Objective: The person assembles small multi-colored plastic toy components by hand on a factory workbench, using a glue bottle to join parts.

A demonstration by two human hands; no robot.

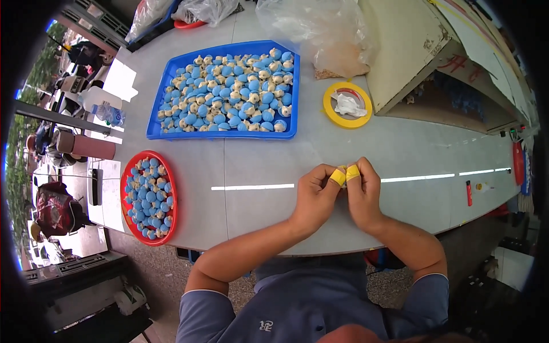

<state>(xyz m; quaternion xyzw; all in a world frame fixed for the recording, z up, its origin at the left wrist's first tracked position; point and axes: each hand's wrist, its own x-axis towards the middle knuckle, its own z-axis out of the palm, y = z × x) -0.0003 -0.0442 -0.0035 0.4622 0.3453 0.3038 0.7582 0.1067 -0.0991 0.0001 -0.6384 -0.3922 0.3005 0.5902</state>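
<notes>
Grey surface (pixel 257 166), rounded near edge, seen from above. Entries run left to right.

Far left: a clear plastic bottle (pixel 102 108) lies beside white paper; a reddish cylinder (pixel 86 147) lies nearer, at the surface's left edge.

Left, near: red round tray (pixel 127 197) filled with small blue caps. Farther off, left of centre: blue rectangular tray (pixel 155 117) packed with small blue-and-tan pieces, one layer, tightly crowded.

Centre, near edge: left hand (pixel 315 197) and right hand (pixel 363 194) pressed together, knuckles touching. Yellow tape wraps (pixel 338 176) cover a fingertip on each hand. Fingers of both hands are curled in tight around something tiny pinched between them; the piece itself is hidden by the fingers, so I cannot tell its shape. Judged by the pieces in the trays, it is probably light, small, hard and fiddly, likely to slip or roll if let go; best held at its sides by fingertip pinch, as the taped fingers appear to do.

Right of centre, farther off: yellow ring-shaped tape roll (pixel 329 106) with crumpled white scrap inside. Beyond it a clear plastic bag (pixel 320 28), slumped. Right: open cardboard box (pixel 412 51) with blue items in shadow.

Far right, near: red lighter (pixel 469 193) lying flat, well apart from the hands.

Obstructions: none between hands and trays; bare surface lies between.
</notes>
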